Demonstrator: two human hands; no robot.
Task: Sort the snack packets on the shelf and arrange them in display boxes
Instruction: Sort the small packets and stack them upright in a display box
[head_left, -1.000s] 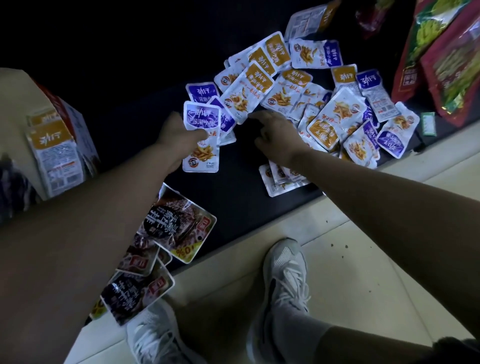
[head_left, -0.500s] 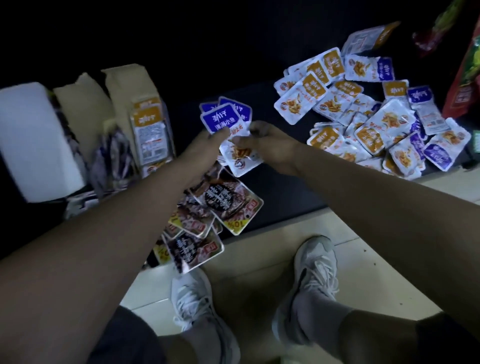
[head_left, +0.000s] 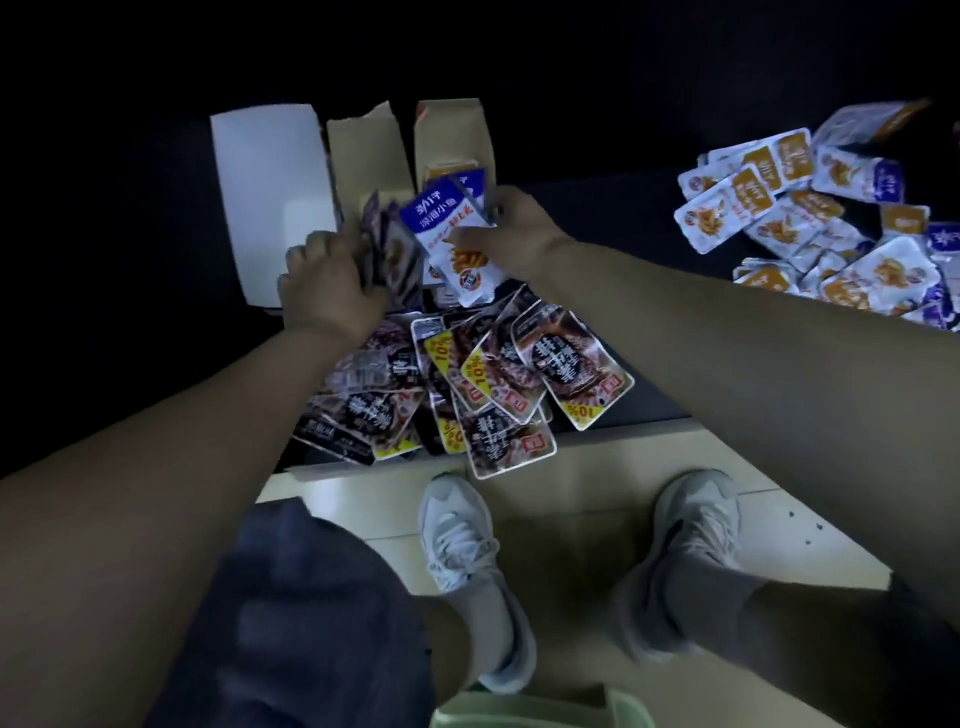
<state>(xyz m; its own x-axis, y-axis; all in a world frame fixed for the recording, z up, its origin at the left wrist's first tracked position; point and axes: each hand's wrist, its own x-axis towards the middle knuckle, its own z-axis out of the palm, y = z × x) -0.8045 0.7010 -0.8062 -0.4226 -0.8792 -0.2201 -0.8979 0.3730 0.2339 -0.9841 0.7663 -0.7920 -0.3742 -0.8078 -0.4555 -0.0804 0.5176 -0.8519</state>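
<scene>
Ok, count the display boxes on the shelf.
3, side by side: white box leftmost, middle brown box, right brown box behind the right hand. Others may hide in the dark.

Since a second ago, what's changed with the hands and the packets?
The blue packets passed from the left hand to the right hand and travelled left, from the loose pile to the display boxes. The left hand now rests against the standing packets in one box. The loose pile and dark packets stayed put.
</scene>
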